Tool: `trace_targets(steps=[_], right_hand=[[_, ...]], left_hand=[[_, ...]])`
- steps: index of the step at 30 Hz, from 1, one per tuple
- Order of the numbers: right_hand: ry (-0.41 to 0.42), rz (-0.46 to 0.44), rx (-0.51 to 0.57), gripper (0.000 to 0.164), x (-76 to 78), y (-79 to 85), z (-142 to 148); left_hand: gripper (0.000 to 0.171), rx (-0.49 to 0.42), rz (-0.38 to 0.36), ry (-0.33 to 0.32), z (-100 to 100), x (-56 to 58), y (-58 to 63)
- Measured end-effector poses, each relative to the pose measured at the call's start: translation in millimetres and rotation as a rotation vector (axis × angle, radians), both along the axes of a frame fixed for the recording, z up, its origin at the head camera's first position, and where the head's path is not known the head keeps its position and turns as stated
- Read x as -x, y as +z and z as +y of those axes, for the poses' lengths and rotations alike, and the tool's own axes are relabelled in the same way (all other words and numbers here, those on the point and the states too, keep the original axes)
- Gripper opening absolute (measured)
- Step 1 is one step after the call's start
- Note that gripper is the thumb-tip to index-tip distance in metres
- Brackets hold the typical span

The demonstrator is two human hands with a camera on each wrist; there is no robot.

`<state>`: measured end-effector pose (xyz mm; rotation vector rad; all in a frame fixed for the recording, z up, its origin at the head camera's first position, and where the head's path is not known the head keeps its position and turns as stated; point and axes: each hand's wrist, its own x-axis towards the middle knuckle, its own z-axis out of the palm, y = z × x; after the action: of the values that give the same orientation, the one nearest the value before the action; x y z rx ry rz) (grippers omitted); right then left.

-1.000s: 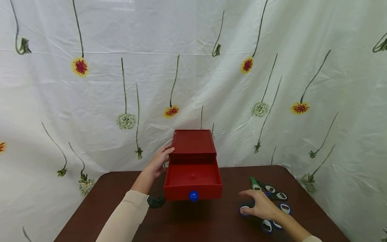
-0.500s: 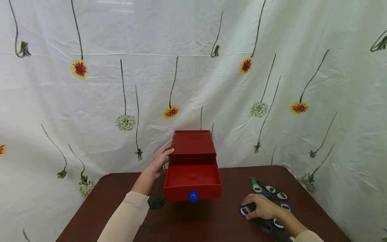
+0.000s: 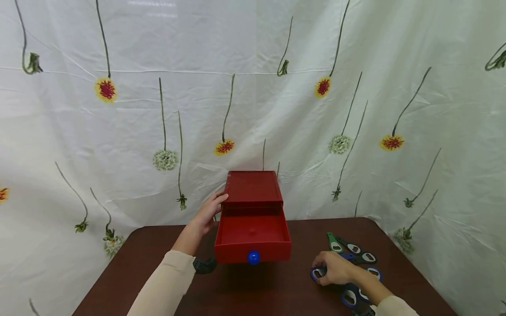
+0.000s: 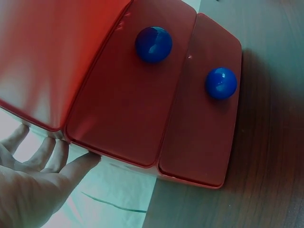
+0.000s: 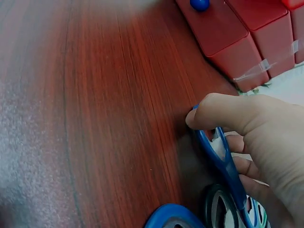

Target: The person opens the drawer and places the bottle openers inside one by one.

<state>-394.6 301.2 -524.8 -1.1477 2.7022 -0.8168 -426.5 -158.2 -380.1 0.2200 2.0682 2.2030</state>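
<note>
Blue bottle opener (image 5: 229, 170) outside extended drawer (image 3: 253, 224)

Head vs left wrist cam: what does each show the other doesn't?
Head only: right hand pinching a blue bottle opener beside other openers, plus the inside of the open drawer.
Left wrist only: closed middle drawer and bottom drawer with their blue knobs.
Both: left hand against the red cabinet, table, white cloth.

Cream sleeves (image 3: 164, 281) (dark perforated strap (image 3: 204, 265))
</note>
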Motion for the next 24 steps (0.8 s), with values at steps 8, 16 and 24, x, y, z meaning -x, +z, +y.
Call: trace_targets(steps=[8,16,24], right_hand=[[-0.058,-0.005,0.01,0.033,-26.4,35.7,-14.4],[-0.098,0.041,0.008,0.034,-25.5,63.8,-24.3],[-0.102,0.114,0.025,0.038,-20.4,98.5,-29.7]], left_hand=[[0.064,0.014,0.001,0.008,-0.1,0.5,-1.1],[0.062,0.019,0.021,0.01,-4.9,-4.3,-1.5],[0.063,0.018,0.022,0.017,-1.8,-2.5,-0.2]])
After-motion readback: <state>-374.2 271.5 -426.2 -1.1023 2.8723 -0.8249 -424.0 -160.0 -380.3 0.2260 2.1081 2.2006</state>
